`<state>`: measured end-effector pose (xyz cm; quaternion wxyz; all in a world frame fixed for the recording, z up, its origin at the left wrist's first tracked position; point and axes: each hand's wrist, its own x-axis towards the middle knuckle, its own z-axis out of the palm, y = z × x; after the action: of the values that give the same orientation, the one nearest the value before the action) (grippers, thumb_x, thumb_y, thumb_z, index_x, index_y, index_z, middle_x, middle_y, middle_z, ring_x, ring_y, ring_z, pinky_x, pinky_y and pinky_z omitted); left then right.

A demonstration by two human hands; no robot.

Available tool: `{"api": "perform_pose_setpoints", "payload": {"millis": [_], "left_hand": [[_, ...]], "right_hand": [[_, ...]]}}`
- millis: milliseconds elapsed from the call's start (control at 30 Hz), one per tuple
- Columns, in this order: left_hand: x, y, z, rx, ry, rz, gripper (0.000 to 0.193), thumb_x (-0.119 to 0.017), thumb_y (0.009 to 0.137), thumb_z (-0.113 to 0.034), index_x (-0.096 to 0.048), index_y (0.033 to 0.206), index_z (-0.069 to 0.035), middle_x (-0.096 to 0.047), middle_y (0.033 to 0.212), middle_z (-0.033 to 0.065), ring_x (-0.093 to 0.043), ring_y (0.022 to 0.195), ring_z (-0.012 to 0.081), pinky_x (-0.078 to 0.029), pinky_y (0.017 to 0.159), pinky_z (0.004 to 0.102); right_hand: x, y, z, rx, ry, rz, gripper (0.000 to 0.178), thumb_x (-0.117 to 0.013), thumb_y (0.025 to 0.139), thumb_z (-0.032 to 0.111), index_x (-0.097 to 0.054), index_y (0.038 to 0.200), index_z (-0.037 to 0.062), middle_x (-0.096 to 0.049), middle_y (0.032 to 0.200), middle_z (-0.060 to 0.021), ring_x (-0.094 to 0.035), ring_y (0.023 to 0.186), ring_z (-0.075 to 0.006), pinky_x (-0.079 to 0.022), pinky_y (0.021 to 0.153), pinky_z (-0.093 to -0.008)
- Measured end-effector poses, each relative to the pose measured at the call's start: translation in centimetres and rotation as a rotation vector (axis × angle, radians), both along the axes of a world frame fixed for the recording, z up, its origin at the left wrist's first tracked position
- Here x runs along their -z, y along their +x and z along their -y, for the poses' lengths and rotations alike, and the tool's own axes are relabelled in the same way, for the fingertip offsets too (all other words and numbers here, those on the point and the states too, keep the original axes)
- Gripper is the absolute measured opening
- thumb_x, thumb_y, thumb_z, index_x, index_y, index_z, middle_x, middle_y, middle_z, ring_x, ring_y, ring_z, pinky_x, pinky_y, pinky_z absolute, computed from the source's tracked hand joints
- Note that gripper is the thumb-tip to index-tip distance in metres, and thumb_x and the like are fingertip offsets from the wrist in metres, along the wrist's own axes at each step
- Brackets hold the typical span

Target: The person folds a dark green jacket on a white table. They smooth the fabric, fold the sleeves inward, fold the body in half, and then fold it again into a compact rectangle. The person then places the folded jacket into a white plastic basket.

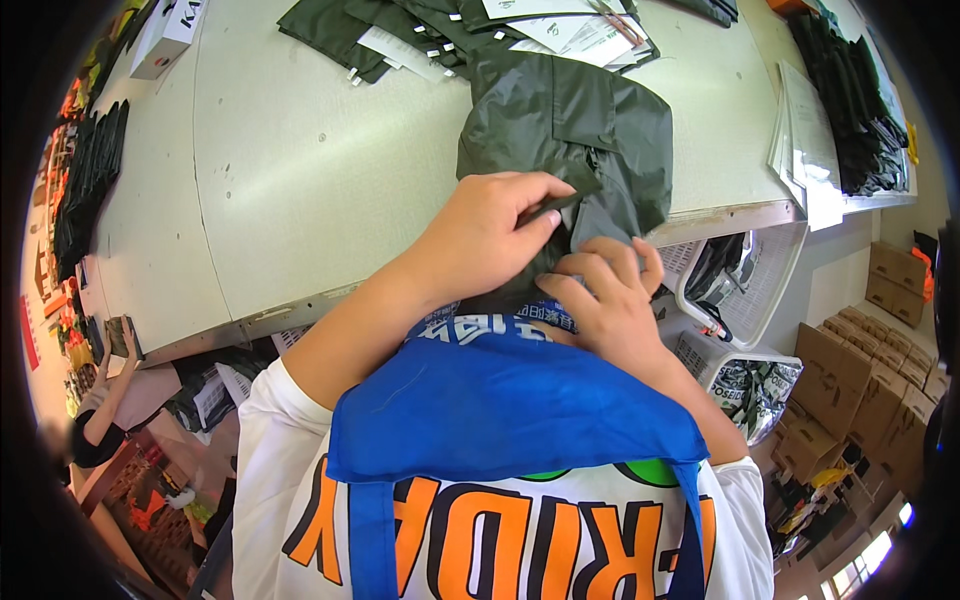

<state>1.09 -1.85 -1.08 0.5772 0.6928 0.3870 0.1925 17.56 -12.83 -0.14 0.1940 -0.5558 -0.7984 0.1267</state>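
A: What is occupying the middle of the surface (270, 140)?
B: The fabric piece (515, 110) is lying there, reaching the near edge. Behind it, folded bundles (322, 35) are resting, with papers (565, 35) lying on them.
A: What is flanking it?
B: A box (160, 50) is resting far left; a fabric stack (845, 110) is lying rightmost. Below the near edge, right, baskets (768, 285) are standing, cartons (825, 375) farther right.

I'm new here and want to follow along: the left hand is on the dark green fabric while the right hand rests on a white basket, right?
Not quite: the head view shows the right hand on the dark green fabric too, not on a white basket.
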Motion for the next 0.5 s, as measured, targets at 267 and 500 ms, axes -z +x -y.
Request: {"api": "perform_pose_setpoints", "payload": {"millis": [267,500], "left_hand": [[1.2,-0.7,-0.7,-0.045,-0.234,0.050,0.024,-0.056,0.090,-0.002,-0.059,0.113,0.004,-0.063,0.093,-0.0001,-0.054,0.082,0.0047,-0.046,0.073,0.0214],[1.6,-0.9,-0.5,-0.075,-0.230,0.053,0.027,-0.056,0.089,-0.002,-0.059,0.115,0.004,-0.065,0.094,0.0017,-0.055,0.083,0.0061,-0.047,0.075,0.0233]], "right_hand": [[1.7,3.5,-0.4,0.117,-0.058,0.206,0.031,-0.062,0.078,0.013,-0.064,0.109,0.0089,-0.053,0.069,-0.0025,-0.057,0.063,-0.0204,-0.039,0.063,-0.0351],[2.0,3.5,-1.8,0.104,-0.023,-0.026,0.066,-0.073,0.073,0.018,-0.048,0.132,0.0013,-0.060,0.105,-0.0175,-0.059,0.097,-0.0330,-0.045,0.088,-0.0398]]}}
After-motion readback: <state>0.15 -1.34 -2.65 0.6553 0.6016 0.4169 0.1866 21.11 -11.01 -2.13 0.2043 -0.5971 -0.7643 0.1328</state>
